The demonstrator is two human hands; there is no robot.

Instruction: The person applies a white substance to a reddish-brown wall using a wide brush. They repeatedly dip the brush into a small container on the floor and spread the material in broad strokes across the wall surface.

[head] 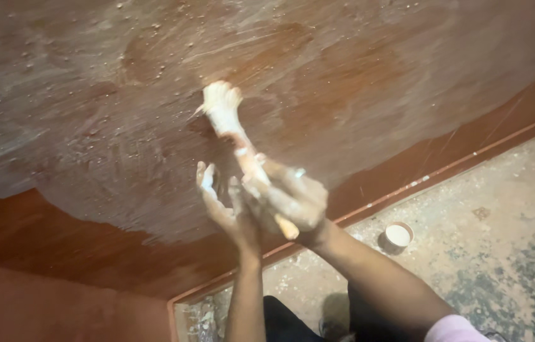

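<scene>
Gripping a paint-caked brush [242,149] by its handle, our right hand [293,199] is closed around it, with the white bristle head pressed on the reddish-brown wooden panel [375,82], which is smeared with whitish streaks. Our left hand [223,206] is open, fingers spread, palm just beside the handle; we cannot tell if it touches. We see a small round cup [398,235] of white stuff on the speckled floor [508,209], well apart from both hands.

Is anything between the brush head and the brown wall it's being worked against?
Nothing visible. The right hand grips the brush, whose bristles meet the wall directly; the left hand sits beside the handle, below the bristles.
</scene>
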